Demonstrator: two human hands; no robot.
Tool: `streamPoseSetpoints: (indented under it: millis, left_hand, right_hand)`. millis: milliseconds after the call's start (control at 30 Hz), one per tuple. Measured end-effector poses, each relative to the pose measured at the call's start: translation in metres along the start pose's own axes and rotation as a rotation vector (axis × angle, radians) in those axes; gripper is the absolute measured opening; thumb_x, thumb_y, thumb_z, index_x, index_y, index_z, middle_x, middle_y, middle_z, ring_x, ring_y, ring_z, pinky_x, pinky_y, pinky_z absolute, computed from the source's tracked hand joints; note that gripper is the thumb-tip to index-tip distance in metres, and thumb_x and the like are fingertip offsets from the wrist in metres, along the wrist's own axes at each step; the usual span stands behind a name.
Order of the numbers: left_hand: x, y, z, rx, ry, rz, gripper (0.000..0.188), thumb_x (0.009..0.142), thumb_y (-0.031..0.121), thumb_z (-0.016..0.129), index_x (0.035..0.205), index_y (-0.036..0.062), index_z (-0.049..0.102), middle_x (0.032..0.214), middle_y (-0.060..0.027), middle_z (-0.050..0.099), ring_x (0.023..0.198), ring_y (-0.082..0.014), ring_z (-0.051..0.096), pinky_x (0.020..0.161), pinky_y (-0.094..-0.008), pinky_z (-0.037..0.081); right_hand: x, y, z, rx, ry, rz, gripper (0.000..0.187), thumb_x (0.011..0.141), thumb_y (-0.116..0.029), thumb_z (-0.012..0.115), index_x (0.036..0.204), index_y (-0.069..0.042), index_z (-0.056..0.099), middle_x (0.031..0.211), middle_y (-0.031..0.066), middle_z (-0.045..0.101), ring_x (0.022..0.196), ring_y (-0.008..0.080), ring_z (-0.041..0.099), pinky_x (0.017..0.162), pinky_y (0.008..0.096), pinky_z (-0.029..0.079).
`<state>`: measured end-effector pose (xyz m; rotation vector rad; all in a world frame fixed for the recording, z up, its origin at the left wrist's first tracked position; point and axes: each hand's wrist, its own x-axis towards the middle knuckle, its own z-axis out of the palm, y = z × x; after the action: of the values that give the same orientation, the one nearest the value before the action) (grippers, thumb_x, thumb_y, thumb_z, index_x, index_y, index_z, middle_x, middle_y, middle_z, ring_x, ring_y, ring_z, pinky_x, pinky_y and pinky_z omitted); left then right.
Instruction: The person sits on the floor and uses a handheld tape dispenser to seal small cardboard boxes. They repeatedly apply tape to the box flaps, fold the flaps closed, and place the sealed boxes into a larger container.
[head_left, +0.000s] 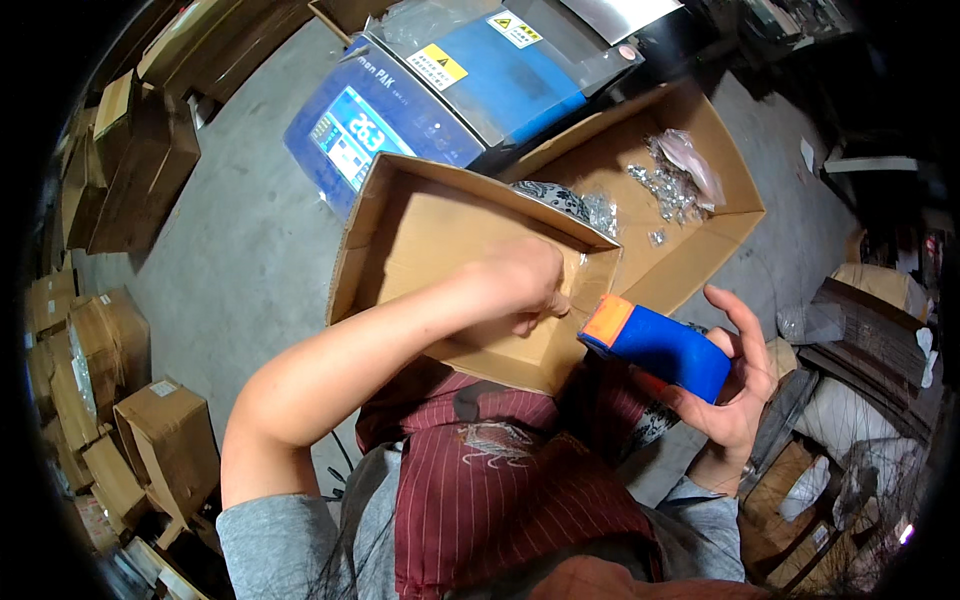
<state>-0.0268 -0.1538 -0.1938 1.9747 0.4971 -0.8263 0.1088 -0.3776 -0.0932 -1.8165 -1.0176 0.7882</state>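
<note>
My left hand point(520, 285) reaches into an open shallow cardboard box point(400, 235) and presses, fingers curled, against its right inner wall, where clear tape shows. My right hand point(735, 385) holds a blue tape dispenser with an orange end point(655, 345) just right of the box's near corner. The box rests against my lap, over a dark red striped apron point(500, 490).
A blue machine with a lit display point(400, 120) stands beyond the box. To its right a larger open carton point(700, 240) holds several small clear packets of metal parts. Stacked cardboard boxes point(120, 400) line the left side; flattened cartons and bags point(860, 340) lie right.
</note>
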Motion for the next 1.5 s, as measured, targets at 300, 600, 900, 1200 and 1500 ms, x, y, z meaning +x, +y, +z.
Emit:
streamPoseSetpoints:
  millis: [300,600,900,1200,1500]
  left_hand:
    - [0.012,0.012,0.019,0.314,0.161,-0.058,0.028,0.084,0.038,0.07,0.099,0.0161,0.077,0.103,-0.0137,0.074,0.101,-0.0314,0.07,0.084,-0.0429,0.055]
    - [0.0,0.001,0.006,-0.335,0.108,-0.062,0.053,0.1,0.041,0.049,0.077,-0.0014,0.069,0.07,-0.0191,0.07,0.061,-0.0263,0.071,0.067,-0.0384,0.058]
    - [-0.02,-0.041,0.058,-0.634,0.572,0.249,0.033,0.087,0.004,0.062,0.119,-0.0016,0.062,0.097,-0.0122,0.069,0.083,-0.0181,0.068,0.074,-0.031,0.055]
    - [-0.027,0.002,0.112,0.009,0.385,0.32,0.076,0.077,0.029,0.069,0.135,-0.016,0.048,0.115,-0.0305,0.052,0.112,-0.0438,0.049,0.101,-0.0448,0.041]
    - [-0.019,0.004,0.133,-0.004,0.435,0.299,0.084,0.079,0.047,0.078,0.129,-0.0151,0.05,0.113,-0.0291,0.056,0.106,-0.0424,0.057,0.093,-0.0462,0.048]
  right_hand:
    - [-0.008,0.012,0.003,-0.01,0.035,0.012,0.084,0.066,-0.007,0.083,0.142,0.003,0.046,0.071,-0.0046,0.059,0.065,0.0027,0.051,0.062,0.0174,0.038]
    - [-0.011,0.011,0.005,0.141,0.109,0.059,0.09,0.067,-0.009,0.087,0.144,0.003,0.043,0.074,-0.0021,0.062,0.069,0.0043,0.056,0.066,0.0182,0.041]
    - [-0.001,0.037,-0.012,0.025,-0.047,-0.143,0.093,0.066,-0.004,0.08,0.148,0.004,0.036,0.081,0.0034,0.066,0.074,0.0089,0.061,0.071,0.0215,0.045]
    - [-0.008,0.039,-0.013,0.014,-0.006,-0.12,0.086,0.07,-0.01,0.081,0.144,0.006,0.04,0.084,0.005,0.067,0.073,0.0096,0.062,0.069,0.0218,0.046]
    - [-0.02,0.055,-0.03,-0.117,-0.063,-0.091,0.083,0.061,-0.015,0.078,0.136,0.007,0.051,0.082,0.0059,0.065,0.081,0.0154,0.065,0.081,0.0275,0.049]
